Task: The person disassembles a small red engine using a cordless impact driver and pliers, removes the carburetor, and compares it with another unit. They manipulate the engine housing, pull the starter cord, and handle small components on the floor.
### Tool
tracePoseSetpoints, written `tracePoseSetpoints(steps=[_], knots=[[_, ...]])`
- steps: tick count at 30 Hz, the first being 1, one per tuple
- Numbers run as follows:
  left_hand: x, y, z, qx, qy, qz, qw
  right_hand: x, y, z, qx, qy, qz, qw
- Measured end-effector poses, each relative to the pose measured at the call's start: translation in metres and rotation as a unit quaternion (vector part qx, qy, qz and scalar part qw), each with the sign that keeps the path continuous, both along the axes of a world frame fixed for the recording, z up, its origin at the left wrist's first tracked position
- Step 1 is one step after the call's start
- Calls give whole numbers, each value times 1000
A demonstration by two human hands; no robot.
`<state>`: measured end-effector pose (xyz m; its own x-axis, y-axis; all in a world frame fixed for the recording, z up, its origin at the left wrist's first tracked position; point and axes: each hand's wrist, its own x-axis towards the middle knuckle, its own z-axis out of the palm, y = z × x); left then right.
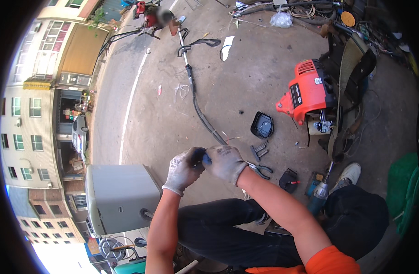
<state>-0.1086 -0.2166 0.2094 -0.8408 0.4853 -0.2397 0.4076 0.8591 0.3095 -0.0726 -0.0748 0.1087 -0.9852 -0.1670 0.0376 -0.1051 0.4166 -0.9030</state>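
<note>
My left hand [184,166] and my right hand [225,162], in white gloves with darker blue palms, meet in front of me at the centre, fingers curled together; what they hold is hidden. Just beyond them lies the end of a long dark shaft [205,121] with thin wires. Right of my hands on the ground are pliers [259,171], short metal pieces [260,150], a black plastic cover [262,125] and a dark plastic part [288,181]. Farther right sits a red engine [305,91] with straps. A power tool [317,198] lies by my right knee.
A grey box [118,196] stands at my left. Red machinery [150,17] is at the far end, tangled hoses and parts [291,11] at the back right, a green plastic item [401,196] at the right edge. A road, parked car [79,132] and buildings run along the left.
</note>
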Motion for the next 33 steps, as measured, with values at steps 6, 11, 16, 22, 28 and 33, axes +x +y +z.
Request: tracePoseSetpoints(steps=[6, 11, 16, 22, 28, 33], knots=[[-1, -2, -3, 79, -79, 64, 992, -2, 11, -25, -210, -4, 10, 978], [-5, -13, -3, 102, -182, 101, 973, -2, 12, -43, -187, 33, 49, 981], [-5, -23, -5, 147, -257, 152, 943, -9, 3, -51, -99, 66, 64, 991], [-6, -31, -6, 177, -270, 175, 930, -7, 0, -36, -40, 23, 26, 999], [-12, -28, -1, 152, -283, 185, 929, -12, -10, -59, -76, 54, 64, 994], [-9, -30, -1, 150, -283, 197, 926, -12, -4, -34, -75, -46, 33, 996]])
